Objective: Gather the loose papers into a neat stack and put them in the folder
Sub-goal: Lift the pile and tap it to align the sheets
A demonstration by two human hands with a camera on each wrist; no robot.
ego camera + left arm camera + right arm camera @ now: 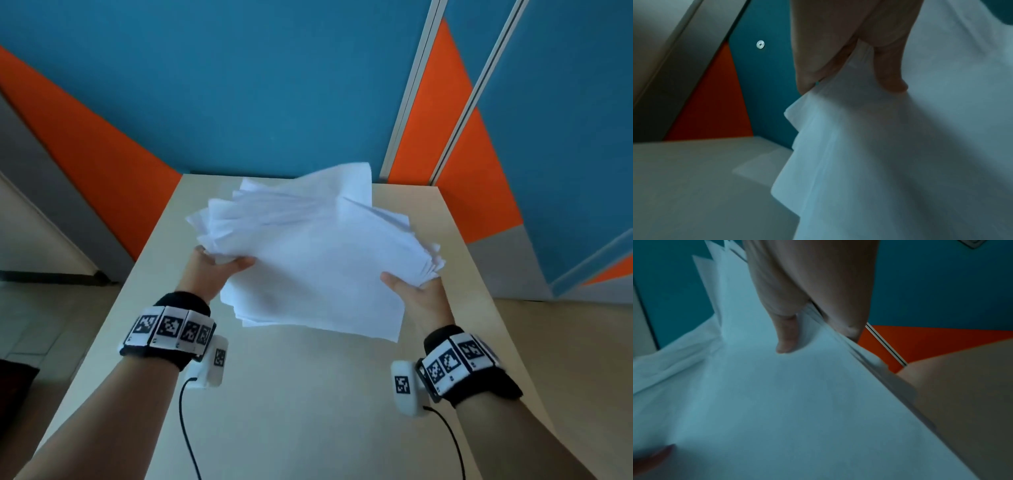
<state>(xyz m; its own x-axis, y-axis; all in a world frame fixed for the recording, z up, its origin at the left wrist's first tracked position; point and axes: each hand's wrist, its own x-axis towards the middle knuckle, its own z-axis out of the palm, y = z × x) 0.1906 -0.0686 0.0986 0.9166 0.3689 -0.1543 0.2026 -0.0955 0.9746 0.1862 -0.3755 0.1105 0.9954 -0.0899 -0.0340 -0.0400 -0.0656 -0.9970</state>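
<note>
While both hands hold it above the pale tabletop [308, 394], the bundle of white papers [308, 253] sits fanned and uneven, its far corners splayed toward the blue and orange wall [239, 85]. The left hand [212, 270] has its grip pinching the left edge, thumb on top and fingers beneath. The right hand [416, 294] pinches the right edge the same way, thumb [787, 337] pressed on the top sheet. Marker-covered bands [171, 329] wrap both wrists.

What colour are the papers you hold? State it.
Plain white papers, no print visible; the head view shows it best.
</note>
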